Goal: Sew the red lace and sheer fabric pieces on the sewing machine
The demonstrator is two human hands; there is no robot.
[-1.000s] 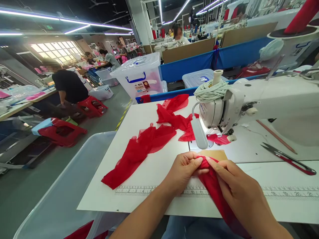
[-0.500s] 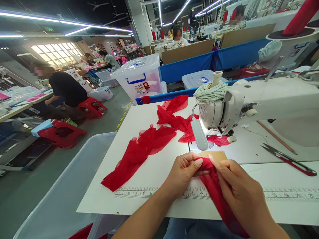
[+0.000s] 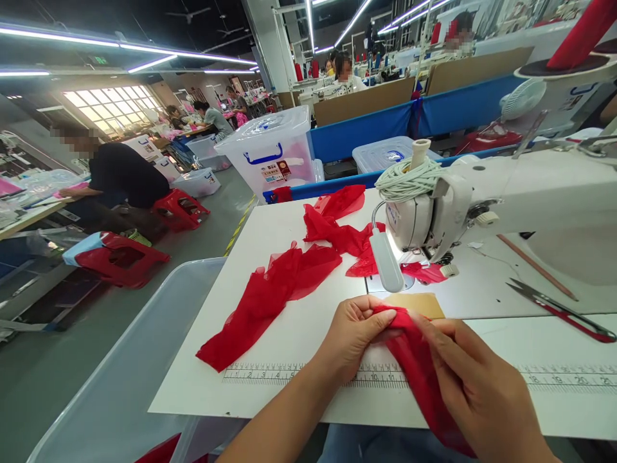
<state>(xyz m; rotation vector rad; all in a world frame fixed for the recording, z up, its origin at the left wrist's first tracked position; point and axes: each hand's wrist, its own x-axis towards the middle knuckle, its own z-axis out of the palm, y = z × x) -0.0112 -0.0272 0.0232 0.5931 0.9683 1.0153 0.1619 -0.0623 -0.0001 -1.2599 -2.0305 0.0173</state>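
I have a strip of red mesh fabric pinched between my 2 hands: my left hand curls shut on its top end, thumb pressed down, and my right hand lies over the strip, fingers closed loosely on it. The strip runs from my fingertips down past the table edge toward my lap. I judge I am aligning this end; next it needs feeding straight ahead of my fingers, under the sewing machine.

The right hand has slid back toward the body along the sheer red fabric strip, uncovering more of the tan cardboard piece; the left hand's thumb now presses flatter.
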